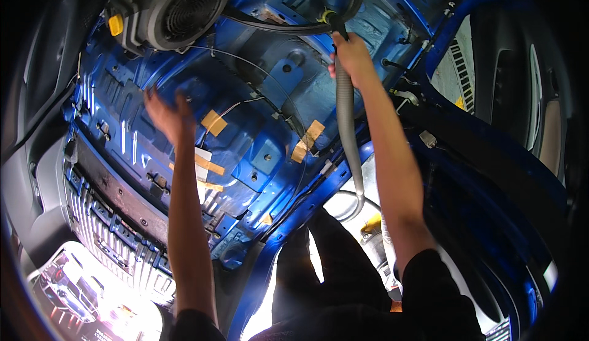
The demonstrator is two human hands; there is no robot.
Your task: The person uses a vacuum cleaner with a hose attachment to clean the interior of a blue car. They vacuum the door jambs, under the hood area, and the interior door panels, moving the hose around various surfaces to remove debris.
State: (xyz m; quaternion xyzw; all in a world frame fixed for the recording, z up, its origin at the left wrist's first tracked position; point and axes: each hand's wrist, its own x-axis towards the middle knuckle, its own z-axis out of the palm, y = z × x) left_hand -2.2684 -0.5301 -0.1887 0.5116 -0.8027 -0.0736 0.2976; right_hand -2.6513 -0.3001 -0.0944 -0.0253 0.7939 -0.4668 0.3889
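My right hand [351,57] is wrapped round the dark end of a grey ribbed vacuum hose [345,111], which hangs down past my forearm and curves away below. Above the fist the dark end meets a black tube, with a yellow ring [326,15] there. My left hand [170,117] hovers over the bare blue car floor [239,151], its fingers apart and holding nothing; motion blurs it a little. Pieces of tan tape [214,122] stick to the floor near that hand, some over thin wires, and a white sheet [203,162] lies partly behind my left forearm.
A round, grey-black housing with a grille [189,8] and a yellow tab [115,25] sits at the upper left. The door sill [307,187] runs below the floor pan. A car door [518,101] stands at the right. Loose cables [245,62] cross the metal.
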